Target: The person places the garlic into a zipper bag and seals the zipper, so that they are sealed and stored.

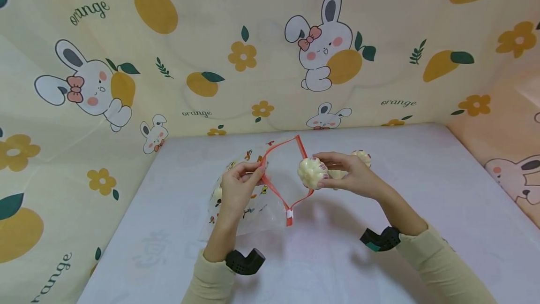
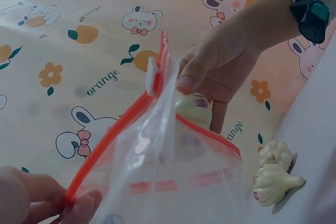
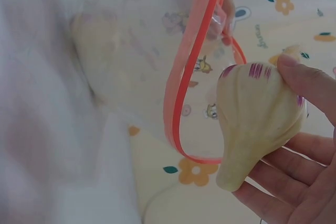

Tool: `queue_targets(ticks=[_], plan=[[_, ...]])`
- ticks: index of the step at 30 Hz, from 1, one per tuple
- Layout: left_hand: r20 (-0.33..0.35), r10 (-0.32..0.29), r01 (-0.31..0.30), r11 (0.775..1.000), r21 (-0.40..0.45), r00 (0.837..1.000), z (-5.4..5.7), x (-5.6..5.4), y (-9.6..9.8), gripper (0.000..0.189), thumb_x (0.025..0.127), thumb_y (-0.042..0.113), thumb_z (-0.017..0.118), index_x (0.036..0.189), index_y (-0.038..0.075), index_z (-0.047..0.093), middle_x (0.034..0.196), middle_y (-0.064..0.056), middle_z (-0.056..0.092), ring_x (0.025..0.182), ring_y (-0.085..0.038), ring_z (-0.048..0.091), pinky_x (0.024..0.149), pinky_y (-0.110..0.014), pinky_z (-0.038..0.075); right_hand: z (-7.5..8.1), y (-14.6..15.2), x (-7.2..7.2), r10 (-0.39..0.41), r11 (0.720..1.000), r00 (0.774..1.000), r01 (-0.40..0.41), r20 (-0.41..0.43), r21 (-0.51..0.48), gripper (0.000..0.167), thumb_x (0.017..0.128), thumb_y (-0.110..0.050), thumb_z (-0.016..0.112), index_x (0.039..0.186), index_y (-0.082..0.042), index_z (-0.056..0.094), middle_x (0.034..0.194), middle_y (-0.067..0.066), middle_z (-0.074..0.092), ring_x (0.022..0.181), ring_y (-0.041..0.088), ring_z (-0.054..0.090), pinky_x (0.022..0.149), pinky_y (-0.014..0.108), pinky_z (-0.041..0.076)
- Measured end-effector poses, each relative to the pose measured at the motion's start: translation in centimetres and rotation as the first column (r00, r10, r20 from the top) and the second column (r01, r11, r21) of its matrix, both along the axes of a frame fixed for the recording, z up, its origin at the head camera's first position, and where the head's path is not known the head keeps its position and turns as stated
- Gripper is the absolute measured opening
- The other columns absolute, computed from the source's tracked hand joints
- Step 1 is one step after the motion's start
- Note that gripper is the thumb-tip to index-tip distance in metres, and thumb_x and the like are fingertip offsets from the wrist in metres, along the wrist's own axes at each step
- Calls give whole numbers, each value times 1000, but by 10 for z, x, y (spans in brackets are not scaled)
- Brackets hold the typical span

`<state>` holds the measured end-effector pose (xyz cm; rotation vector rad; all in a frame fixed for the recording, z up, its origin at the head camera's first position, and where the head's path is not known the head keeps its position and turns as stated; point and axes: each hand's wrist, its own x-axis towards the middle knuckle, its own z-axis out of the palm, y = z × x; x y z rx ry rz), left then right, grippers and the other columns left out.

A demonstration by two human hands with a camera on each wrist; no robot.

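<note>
A clear zip bag printed with small cartoon figures stands with its red-rimmed mouth spread wide. My left hand pinches the red rim between thumb and fingers. A white slider sits at the near corner of the rim. In my right hand is a pale garlic bulb with purple streaks, held at the bag's mouth. The right wrist view shows this garlic bulb gripped by thumb and fingers, stem pointing down. Something pale and round shows blurrily inside the bag.
Two more garlic bulbs lie on the white table, beyond and beneath my right hand; the left wrist view shows one bulb beside another with a stem. A patterned cloth with rabbits and oranges rises behind the table.
</note>
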<state>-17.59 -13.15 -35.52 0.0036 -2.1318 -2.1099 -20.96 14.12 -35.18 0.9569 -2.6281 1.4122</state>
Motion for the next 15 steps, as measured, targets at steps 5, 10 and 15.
queue_targets(ticks=[5, 10, 15], plan=[[0, -5, 5, 1000, 7, 1000, 0, 0, 0, 19, 89, 4, 66, 106, -5, 68, 82, -5, 74, 66, -6, 70, 70, -19, 60, 1, -1, 0, 10, 1000, 1000, -10, -6, -13, 57, 77, -8, 79, 128, 2, 57, 126, 22, 64, 104, -14, 55, 94, 30, 57], [-4, -4, 4, 1000, -11, 1000, 1, 0, 0, 19, 89, 5, 66, 106, -4, 68, 88, -20, 74, 67, -7, 70, 72, -20, 60, 1, -2, -1, 13, 1000, 1000, -13, 11, -5, 57, 77, -9, 79, 129, 0, 57, 127, 19, 64, 104, -16, 55, 95, 21, 54], [-3, -2, 2, 1000, -12, 1000, 1, 0, 0, 19, 89, 5, 66, 106, -4, 67, 88, -19, 74, 67, -6, 70, 71, -20, 60, -1, -4, -1, 19, 1000, 1000, -19, 25, -2, 57, 78, -9, 79, 130, -1, 57, 127, 18, 65, 104, -15, 55, 94, 14, 50]])
